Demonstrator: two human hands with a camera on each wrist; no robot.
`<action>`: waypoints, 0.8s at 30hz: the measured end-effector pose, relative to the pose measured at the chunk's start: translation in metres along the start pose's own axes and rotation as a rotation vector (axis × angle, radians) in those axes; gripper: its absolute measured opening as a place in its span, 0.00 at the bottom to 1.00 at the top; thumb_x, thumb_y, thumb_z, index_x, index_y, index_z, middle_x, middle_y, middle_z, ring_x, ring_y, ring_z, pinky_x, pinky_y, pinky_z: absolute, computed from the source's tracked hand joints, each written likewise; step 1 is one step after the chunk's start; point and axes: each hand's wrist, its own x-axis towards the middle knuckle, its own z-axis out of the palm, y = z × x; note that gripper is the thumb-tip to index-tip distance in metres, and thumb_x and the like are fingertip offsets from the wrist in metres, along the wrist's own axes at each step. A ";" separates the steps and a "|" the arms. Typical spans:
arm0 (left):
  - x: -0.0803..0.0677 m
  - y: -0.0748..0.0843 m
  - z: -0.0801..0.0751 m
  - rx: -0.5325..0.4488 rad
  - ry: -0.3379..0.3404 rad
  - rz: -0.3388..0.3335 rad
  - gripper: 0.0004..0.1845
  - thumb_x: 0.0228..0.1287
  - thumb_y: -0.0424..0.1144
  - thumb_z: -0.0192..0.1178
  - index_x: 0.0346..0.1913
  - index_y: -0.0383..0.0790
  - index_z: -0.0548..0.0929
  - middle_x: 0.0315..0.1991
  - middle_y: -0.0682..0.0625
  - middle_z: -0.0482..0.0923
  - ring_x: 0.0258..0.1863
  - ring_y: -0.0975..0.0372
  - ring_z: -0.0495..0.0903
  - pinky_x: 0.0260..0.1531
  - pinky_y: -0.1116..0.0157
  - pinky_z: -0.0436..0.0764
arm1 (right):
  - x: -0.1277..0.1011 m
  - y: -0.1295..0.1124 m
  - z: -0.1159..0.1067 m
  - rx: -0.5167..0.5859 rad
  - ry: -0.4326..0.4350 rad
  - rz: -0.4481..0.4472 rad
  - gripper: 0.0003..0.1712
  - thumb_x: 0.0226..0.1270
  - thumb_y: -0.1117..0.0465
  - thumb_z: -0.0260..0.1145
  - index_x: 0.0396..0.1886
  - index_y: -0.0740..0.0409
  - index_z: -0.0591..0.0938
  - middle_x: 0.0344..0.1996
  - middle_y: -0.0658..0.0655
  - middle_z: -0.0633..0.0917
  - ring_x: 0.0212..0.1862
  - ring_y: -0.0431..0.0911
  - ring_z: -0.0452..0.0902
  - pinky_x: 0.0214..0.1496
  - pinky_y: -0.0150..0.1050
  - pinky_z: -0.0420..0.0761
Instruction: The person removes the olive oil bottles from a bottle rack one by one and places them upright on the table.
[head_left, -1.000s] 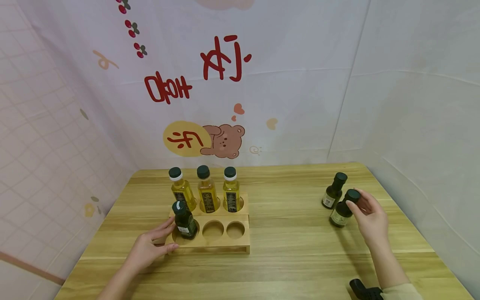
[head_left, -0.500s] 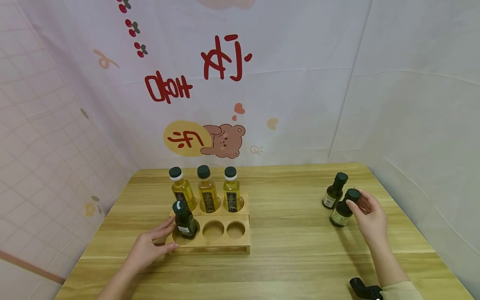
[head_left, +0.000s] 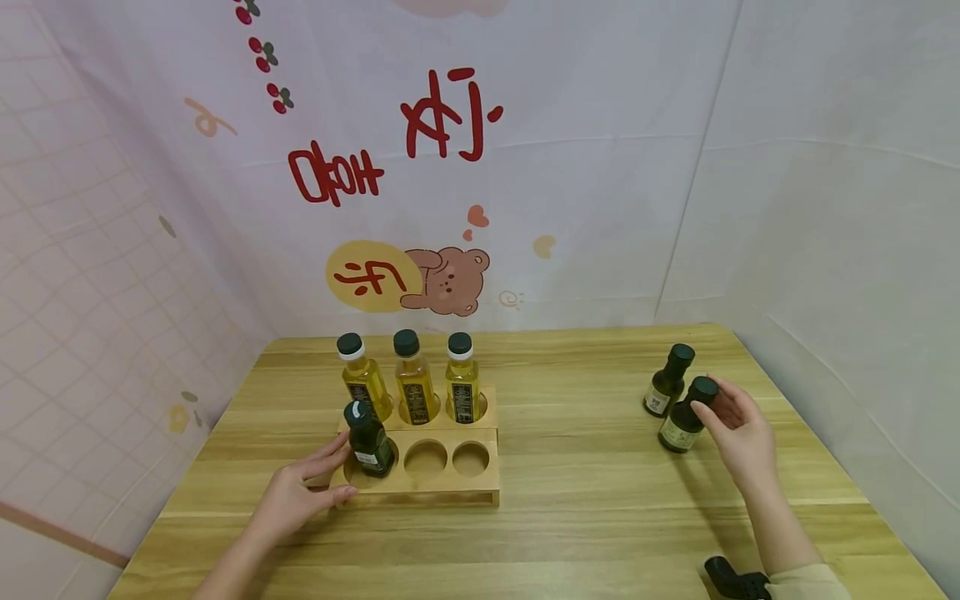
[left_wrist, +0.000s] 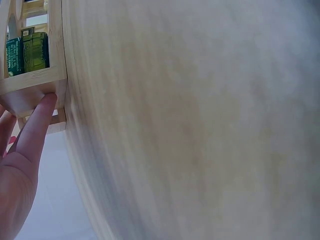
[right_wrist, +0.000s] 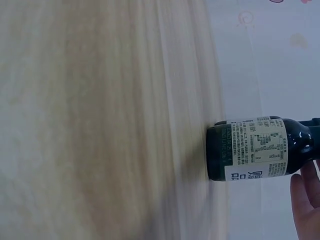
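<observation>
One dark-green labelled bottle (head_left: 680, 427), apparently standing on the worktop (head_left: 570, 475), is pinched near the top by the right hand (head_left: 742, 437), while the left hand (head_left: 296, 497), fingers extended, touches a six-hole wooden bottle rack (head_left: 448, 482).

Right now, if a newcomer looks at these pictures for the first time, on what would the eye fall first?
Probably on the big red writing across the white sheet behind the table. Next come three yellow bottles in the back row of the rack, on the table's left side. At the right, the right hand holds the nearer dark bottle near its top.
</observation>
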 end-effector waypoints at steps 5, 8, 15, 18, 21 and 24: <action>0.000 0.000 0.000 0.020 -0.001 -0.003 0.36 0.50 0.51 0.76 0.61 0.38 0.81 0.68 0.54 0.71 0.64 0.52 0.71 0.51 0.69 0.75 | -0.002 0.001 -0.004 -0.041 -0.021 -0.034 0.31 0.67 0.63 0.70 0.68 0.61 0.74 0.43 0.32 0.78 0.46 0.27 0.76 0.47 0.17 0.72; 0.000 0.000 0.000 0.025 -0.004 -0.009 0.36 0.50 0.52 0.76 0.61 0.38 0.81 0.68 0.55 0.70 0.64 0.52 0.71 0.52 0.70 0.74 | -0.005 0.002 -0.008 -0.061 -0.029 -0.052 0.31 0.68 0.62 0.69 0.69 0.60 0.73 0.45 0.32 0.78 0.47 0.27 0.75 0.47 0.17 0.72; 0.001 0.000 0.000 -0.036 -0.011 -0.017 0.36 0.50 0.49 0.77 0.61 0.36 0.81 0.69 0.52 0.69 0.64 0.50 0.70 0.46 0.68 0.80 | -0.007 0.004 -0.018 -0.066 -0.033 -0.049 0.31 0.69 0.61 0.68 0.70 0.60 0.72 0.45 0.32 0.80 0.46 0.23 0.75 0.46 0.16 0.71; 0.000 0.000 0.000 -0.048 -0.013 -0.014 0.36 0.50 0.49 0.77 0.61 0.36 0.80 0.69 0.52 0.69 0.64 0.49 0.70 0.45 0.68 0.81 | -0.008 0.003 -0.021 -0.053 -0.025 -0.061 0.30 0.69 0.64 0.68 0.69 0.59 0.73 0.45 0.33 0.82 0.45 0.23 0.76 0.46 0.16 0.72; 0.000 0.000 0.000 -0.027 -0.010 -0.010 0.36 0.50 0.50 0.77 0.61 0.36 0.81 0.69 0.53 0.70 0.64 0.50 0.70 0.48 0.68 0.79 | -0.010 0.001 -0.023 -0.044 -0.018 -0.067 0.28 0.68 0.65 0.68 0.67 0.58 0.75 0.44 0.34 0.83 0.44 0.24 0.78 0.46 0.17 0.72; 0.000 0.000 -0.001 0.000 -0.006 -0.007 0.36 0.50 0.51 0.76 0.61 0.37 0.81 0.69 0.54 0.70 0.64 0.51 0.71 0.52 0.67 0.77 | -0.011 -0.001 -0.025 -0.052 -0.012 -0.069 0.27 0.68 0.65 0.68 0.66 0.58 0.76 0.42 0.35 0.84 0.43 0.25 0.78 0.46 0.17 0.73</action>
